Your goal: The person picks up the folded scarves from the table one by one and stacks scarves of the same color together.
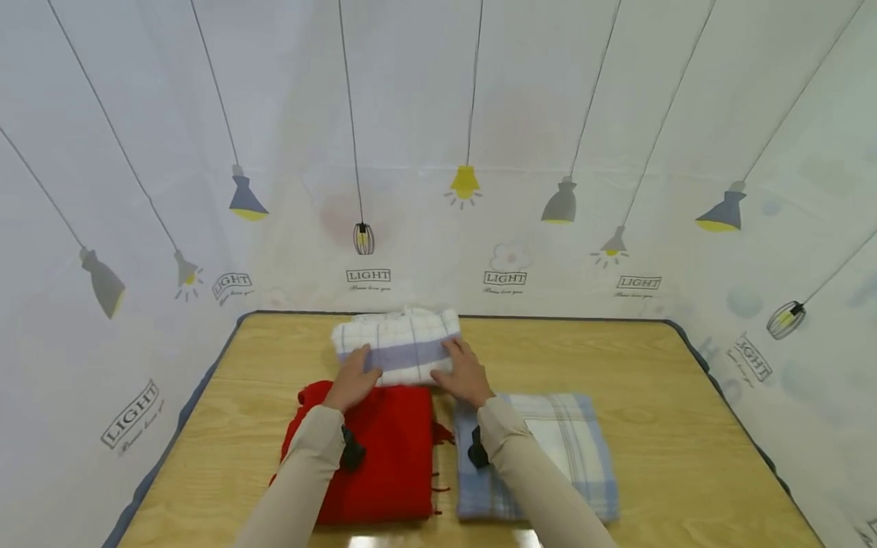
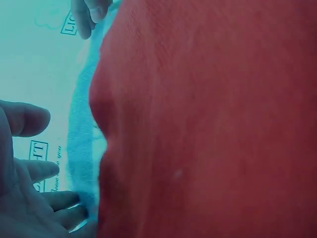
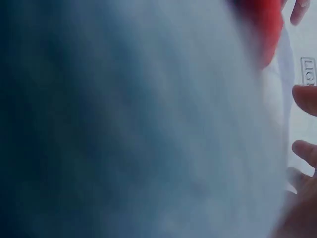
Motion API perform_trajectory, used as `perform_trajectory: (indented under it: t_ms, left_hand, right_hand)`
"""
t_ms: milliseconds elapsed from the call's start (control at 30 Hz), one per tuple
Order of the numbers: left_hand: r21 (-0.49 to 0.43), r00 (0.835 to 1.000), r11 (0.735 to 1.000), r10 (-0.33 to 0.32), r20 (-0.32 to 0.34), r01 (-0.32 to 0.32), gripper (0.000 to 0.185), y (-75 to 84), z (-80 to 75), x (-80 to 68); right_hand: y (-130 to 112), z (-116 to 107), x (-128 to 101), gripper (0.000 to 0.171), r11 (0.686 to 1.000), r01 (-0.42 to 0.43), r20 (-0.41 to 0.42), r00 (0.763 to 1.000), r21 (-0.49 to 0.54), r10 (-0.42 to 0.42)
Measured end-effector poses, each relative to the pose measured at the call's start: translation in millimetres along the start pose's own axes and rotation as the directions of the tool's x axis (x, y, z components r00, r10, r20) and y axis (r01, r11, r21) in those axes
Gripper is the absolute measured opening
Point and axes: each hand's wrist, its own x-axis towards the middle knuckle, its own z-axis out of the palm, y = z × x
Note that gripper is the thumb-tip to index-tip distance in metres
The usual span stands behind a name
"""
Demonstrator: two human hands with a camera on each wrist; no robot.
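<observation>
A folded white cloth (image 1: 404,356) with a purple band and thin checked lines lies at the back of the table. My left hand (image 1: 352,379) is at its near left part, my right hand (image 1: 467,376) at its near right corner, thumbs pointing inward. Both hands have loosely spread fingers, also seen in the wrist views. Beneath my left wrist is a folded red scarf (image 1: 393,457) with fringe along its right side; it fills most of the left wrist view. Under my right forearm lies a folded blue and white plaid cloth (image 1: 558,434), blurred and close in the right wrist view.
The wooden table (image 1: 671,396) has a dark blue edge along its back and sides. White curtain-like sheets (image 1: 411,99) printed with hanging lamps stand behind it and on both sides. A narrow gap separates the red scarf from the plaid cloth.
</observation>
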Motion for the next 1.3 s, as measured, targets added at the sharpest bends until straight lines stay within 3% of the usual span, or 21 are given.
perform_trajectory:
  t_ms: [133, 267, 400, 567, 700, 833, 1033, 1300]
  left_hand:
    - [0.047, 1.0, 0.999, 0.017, -0.002, -0.017, 0.069, -3.5, 4.6, 6.2]
    - [0.078, 0.998, 0.996, 0.04, -0.053, -0.036, 0.068, -14.7, 10.1, 10.3]
    - [-0.01, 0.987, 1.0, 0.012, -0.163, -0.013, 0.061, -23.8, 16.1, 13.5]
    - [-0.199, 0.954, 0.979, -0.1, -0.281, 0.044, 0.065, -26.2, 19.7, 17.9]
    - [-0.248, 0.939, 0.961, -0.192, -0.285, 0.121, 0.073, -27.4, 21.8, 21.5]
    - [-0.261, 0.927, 0.953, -0.233, -0.294, 0.157, 0.072, -27.6, 22.4, 24.7]
    - [-0.384, 0.92, 0.916, -0.242, -0.308, 0.113, 0.071, -24.4, 20.3, 28.1]
    - [-0.473, 0.933, 0.879, -0.216, -0.289, 0.056, 0.072, -11.3, 11.8, 31.9]
  right_hand:
    - [6, 0, 3, 0.06, 1.0, 0.005, 0.022, 1.0, -0.002, -0.005]
    - [11, 5, 5, 0.062, 1.0, -0.014, 0.039, 0.999, 0.017, 0.013]
    - [15, 12, 6, 0.064, 0.99, -0.089, 0.08, 0.994, 0.113, 0.08]
    - [17, 17, 6, 0.066, 0.966, -0.159, 0.112, 0.984, 0.206, 0.138]
    - [16, 18, 7, 0.068, 0.962, -0.172, 0.088, 0.984, 0.212, 0.156]
    - [13, 18, 10, 0.07, 0.945, -0.206, 0.064, 0.978, 0.255, 0.196]
    - [11, 21, 14, 0.07, 0.904, -0.252, 0.05, 0.967, 0.346, 0.251]
    - [15, 12, 22, 0.067, 0.872, -0.158, -0.024, 0.981, 0.464, 0.19]
